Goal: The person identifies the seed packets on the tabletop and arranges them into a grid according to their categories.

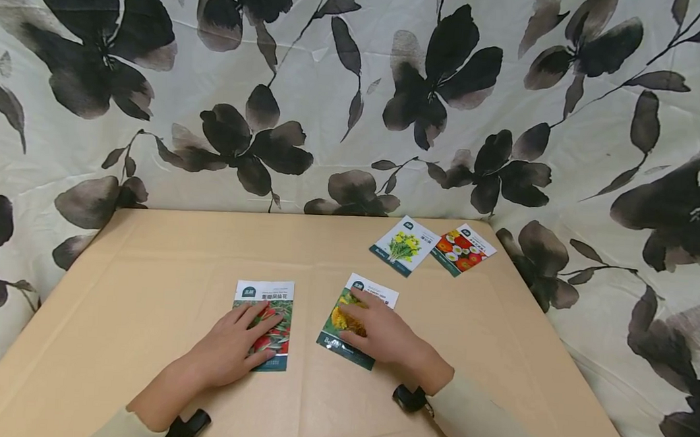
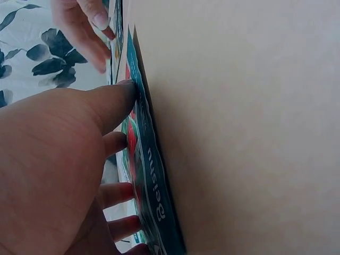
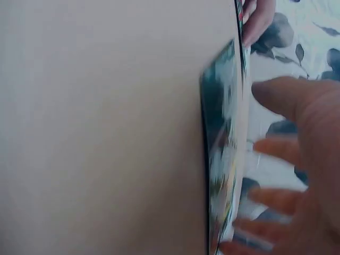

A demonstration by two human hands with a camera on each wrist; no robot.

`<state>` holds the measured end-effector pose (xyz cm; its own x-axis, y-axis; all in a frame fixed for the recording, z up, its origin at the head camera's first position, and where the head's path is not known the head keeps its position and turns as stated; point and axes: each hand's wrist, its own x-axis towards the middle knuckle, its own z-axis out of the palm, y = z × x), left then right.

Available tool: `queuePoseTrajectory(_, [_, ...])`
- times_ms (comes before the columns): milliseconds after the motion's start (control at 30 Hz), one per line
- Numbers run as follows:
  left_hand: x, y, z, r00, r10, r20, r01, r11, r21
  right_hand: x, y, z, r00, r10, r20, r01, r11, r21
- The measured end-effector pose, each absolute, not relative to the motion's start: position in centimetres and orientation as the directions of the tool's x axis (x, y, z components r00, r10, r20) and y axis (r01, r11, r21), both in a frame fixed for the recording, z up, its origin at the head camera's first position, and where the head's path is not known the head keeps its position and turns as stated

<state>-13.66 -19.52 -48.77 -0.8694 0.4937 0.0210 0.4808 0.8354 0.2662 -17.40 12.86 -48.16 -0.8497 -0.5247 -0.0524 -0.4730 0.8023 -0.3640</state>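
"What could go wrong?"
"The left hand (image 1: 230, 345) lies released on the red-flower packet (image 1: 279, 337), at nine o'clock from the yellow-flower packet (image 1: 336, 322); the right hand (image 1: 384, 331), equally ungrasping, spreads over the latter. Uneven pressure could skew either."
"And lifting?"
"Thinness against the counter (image 1: 163, 268) might defeat pinching."

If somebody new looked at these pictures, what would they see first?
Probably the big dark flowers on the white cloth behind the table. Next, near the table's middle, the left hand on a red-and-green packet and the right hand over a yellow-flowered packet. Two more bright packets lie at the table's far right corner.
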Motion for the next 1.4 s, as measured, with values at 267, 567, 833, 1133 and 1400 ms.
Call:
queuePoseTrajectory(267, [-13.8,-19.5,-48.6,-0.868,0.496,0.021,0.483,0.833,0.271,-17.3,12.8,-48.2,-0.81,-0.566,-0.155,-0.501,0.804,-0.319])
queuePoseTrajectory(567, [-13.9,-19.4,-48.8,-0.867,0.498,0.023,0.486,0.833,0.265,-17.7,13.0,-48.1,-0.823,-0.562,-0.083,-0.511,0.796,-0.325])
queuePoseTrajectory(833, [-13.9,-19.3,-48.7,-0.865,0.5,0.039,0.493,0.833,0.251,-17.8,13.3,-47.9,-0.803,-0.574,-0.158,-0.512,0.801,-0.309])
queuePoseTrajectory(1133, [-13.8,-19.4,-48.6,-0.865,0.5,0.045,0.493,0.829,0.263,-18.1,13.7,-48.0,-0.781,-0.6,-0.175,-0.529,0.783,-0.327])
queuePoseTrajectory(1400, [-13.6,-19.5,-48.9,-0.87,0.49,0.043,0.483,0.834,0.265,-17.9,13.4,-48.2,-0.77,-0.616,-0.164,-0.55,0.772,-0.318])
